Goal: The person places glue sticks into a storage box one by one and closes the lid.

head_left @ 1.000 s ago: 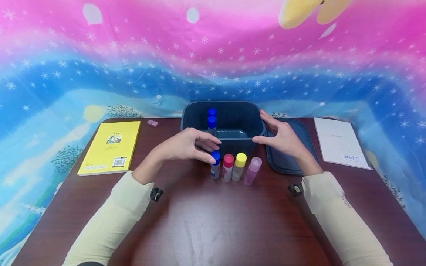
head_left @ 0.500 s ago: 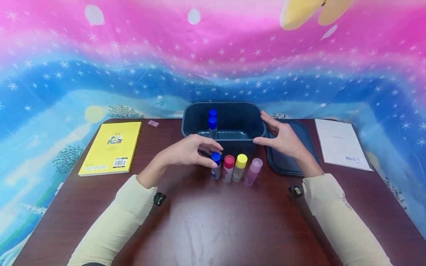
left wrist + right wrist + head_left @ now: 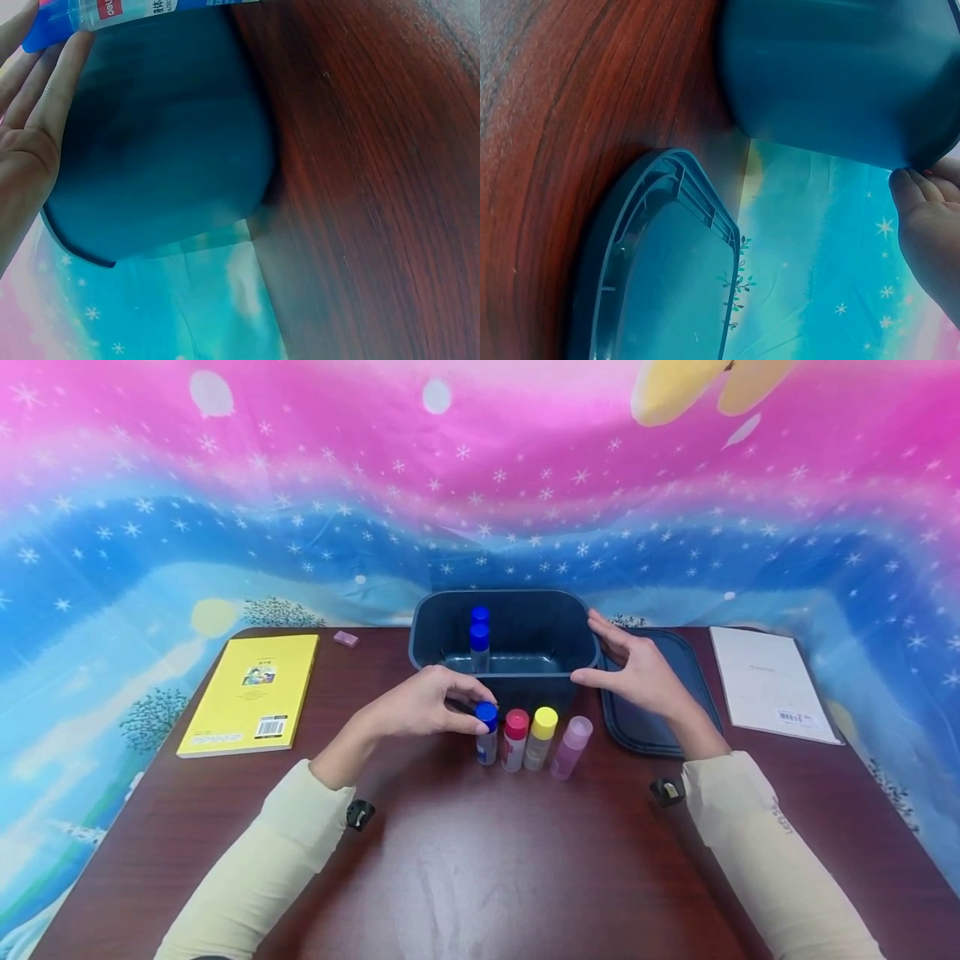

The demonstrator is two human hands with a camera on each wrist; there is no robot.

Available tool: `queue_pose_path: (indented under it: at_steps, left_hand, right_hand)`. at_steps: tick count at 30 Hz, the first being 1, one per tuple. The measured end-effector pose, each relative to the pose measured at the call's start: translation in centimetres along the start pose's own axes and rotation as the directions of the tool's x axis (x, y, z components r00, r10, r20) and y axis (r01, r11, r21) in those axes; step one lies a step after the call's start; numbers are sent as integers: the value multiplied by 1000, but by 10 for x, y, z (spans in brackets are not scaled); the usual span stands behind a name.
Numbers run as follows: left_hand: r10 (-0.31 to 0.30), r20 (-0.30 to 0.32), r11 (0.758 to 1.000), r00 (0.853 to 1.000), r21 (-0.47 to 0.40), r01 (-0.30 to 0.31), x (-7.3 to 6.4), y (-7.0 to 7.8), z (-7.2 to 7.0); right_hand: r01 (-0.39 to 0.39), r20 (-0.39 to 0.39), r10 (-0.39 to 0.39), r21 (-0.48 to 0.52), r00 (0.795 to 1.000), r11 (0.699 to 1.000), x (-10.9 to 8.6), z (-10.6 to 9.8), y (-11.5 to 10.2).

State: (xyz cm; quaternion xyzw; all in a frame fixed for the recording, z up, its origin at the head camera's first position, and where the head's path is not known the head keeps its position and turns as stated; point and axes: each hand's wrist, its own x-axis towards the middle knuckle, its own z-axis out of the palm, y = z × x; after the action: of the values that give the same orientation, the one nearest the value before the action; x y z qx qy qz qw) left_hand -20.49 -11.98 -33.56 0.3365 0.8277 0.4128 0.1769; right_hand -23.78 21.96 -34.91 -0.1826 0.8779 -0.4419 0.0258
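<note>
My left hand [image 3: 416,706] pinches the blue cap of a clear liquid glue bottle [image 3: 487,748] between thumb and fingers. The bottle stands upright on the table, just in front of a dark blue storage bin [image 3: 532,692]. In the left wrist view, the same glue bottle [image 3: 135,9] shows its label at the top edge. My right hand [image 3: 637,668] rests with extended fingers and thumb against the bin's right end. Inside the bin, toward its left, stand two more blue-capped bottles [image 3: 479,647]. A red-capped bottle [image 3: 513,747], a yellow-capped one [image 3: 538,747] and a pink one [image 3: 572,749] line up beside the pinched bottle.
The bin's lid [image 3: 652,702] lies on the table [image 3: 480,860] right of the bin. A yellow book [image 3: 251,697] and a small pink eraser-like block [image 3: 346,638] lie at the left. At the far right is a white book [image 3: 768,685]. A patterned cloth [image 3: 480,485] hangs behind.
My left hand has come slightly down and its fingers have closed in on the blue cap. The right hand stays at the bin's end, and the bottles stand where they were.
</note>
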Motion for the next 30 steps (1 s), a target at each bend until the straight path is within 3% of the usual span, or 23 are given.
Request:
queue_pose_path:
  at_steps: [9,14,19,24,30]
  left_hand:
    - [-27,-48,999,998,-29,26,-7,2,-9]
    - [-42,-78,995,996,-96,34,-13,2,-16]
    - [-8,-139,984,990,-179,-17,-20,1,-23]
    - [40,-223,975,974,-204,-87,-28,-1,-32]
    - [29,-350,954,936,-270,-130,-33,-2,-39]
  right_hand:
    - [-6,-1,6,-7,1000,1000,0,-1,-1]
    - [1,0,-1,-3,1000,1000,-1,-1,0]
    - [3,-2,-3,1,1000,1000,-1,0,0]
    - [-1,-4,1,1,1000,1000,0,1,0]
    - [0,0,0,-8,1000,1000,0,0,1]
